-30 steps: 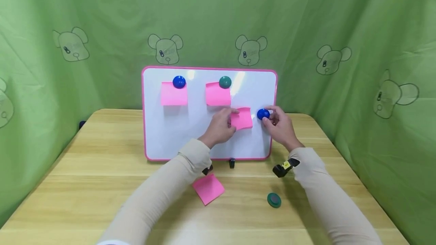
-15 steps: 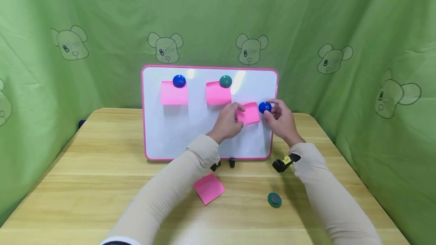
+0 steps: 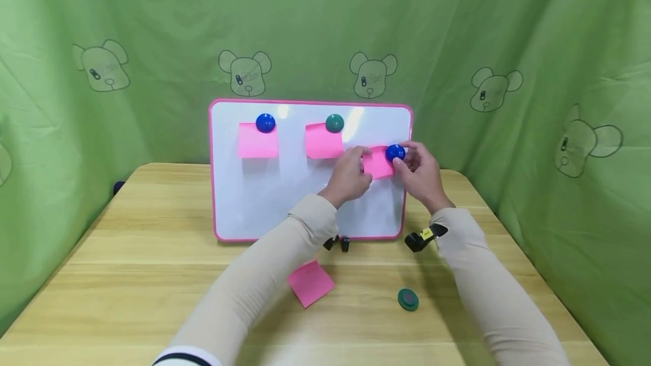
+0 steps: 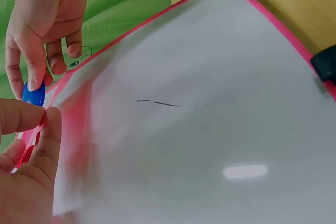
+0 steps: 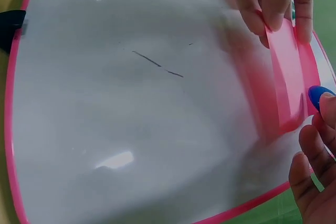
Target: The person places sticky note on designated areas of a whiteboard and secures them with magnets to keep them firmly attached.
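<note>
My left hand (image 3: 350, 177) pinches the left side of a pink sticky note (image 3: 378, 164) in front of the whiteboard (image 3: 285, 202), toward its right end. Between thumb and fingers, my right hand (image 3: 421, 177) holds a blue round magnet (image 3: 395, 153), which overlaps the note's upper right corner. In the right wrist view the note (image 5: 287, 77) bends outward from the board, with the blue magnet (image 5: 316, 96) at its edge. The left wrist view shows the magnet (image 4: 34, 94) just beyond my left fingertips.
Two more pink notes hang on the board, one under a blue magnet (image 3: 265, 123), the other under a green magnet (image 3: 334, 123). On the wooden table (image 3: 127, 275) lie a loose pink note (image 3: 311, 284) and a green magnet (image 3: 408, 299). A black clip (image 3: 345, 243) sits at the board's lower edge.
My left hand has carried the note right and upward across the board. My right hand has raised the blue magnet slightly, and it now overlaps the note's corner.
</note>
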A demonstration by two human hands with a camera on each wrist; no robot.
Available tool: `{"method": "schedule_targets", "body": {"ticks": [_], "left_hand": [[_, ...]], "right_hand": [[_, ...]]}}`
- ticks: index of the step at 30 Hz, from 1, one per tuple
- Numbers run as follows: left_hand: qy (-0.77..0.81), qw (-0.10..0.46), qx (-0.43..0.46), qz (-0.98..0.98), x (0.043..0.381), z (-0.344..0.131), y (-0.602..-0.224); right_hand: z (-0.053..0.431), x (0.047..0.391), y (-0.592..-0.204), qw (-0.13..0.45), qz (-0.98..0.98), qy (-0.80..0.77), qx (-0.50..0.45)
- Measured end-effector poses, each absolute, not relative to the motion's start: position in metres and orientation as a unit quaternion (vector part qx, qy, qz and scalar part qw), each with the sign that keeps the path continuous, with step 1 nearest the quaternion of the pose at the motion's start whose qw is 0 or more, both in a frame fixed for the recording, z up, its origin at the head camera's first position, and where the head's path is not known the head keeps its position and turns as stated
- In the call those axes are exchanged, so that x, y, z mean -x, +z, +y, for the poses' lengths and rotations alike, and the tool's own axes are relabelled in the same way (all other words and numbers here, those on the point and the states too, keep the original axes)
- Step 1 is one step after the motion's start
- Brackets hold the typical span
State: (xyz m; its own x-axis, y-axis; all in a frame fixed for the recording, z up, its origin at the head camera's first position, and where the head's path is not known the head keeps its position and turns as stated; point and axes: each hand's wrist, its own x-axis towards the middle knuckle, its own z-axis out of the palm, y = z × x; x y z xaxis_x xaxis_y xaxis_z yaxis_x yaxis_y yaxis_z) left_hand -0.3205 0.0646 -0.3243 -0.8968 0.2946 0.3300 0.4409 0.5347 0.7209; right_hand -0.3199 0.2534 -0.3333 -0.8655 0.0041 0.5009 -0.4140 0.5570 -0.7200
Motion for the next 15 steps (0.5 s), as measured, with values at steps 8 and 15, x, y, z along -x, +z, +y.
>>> {"method": "schedule_targets", "body": {"ticks": [8,15], "left_hand": [[-0.440,0.061,0.189,-0.876,0.327,0.071,-0.316],[-0.433,0.068,0.181,-0.880,0.336,0.074,-0.307]], "right_hand": [[0.248,0.323,-0.324,0.229,-0.852,0.461,-0.099],[0.241,0.330,-0.314,0.224,-0.852,0.466,-0.079]]}}
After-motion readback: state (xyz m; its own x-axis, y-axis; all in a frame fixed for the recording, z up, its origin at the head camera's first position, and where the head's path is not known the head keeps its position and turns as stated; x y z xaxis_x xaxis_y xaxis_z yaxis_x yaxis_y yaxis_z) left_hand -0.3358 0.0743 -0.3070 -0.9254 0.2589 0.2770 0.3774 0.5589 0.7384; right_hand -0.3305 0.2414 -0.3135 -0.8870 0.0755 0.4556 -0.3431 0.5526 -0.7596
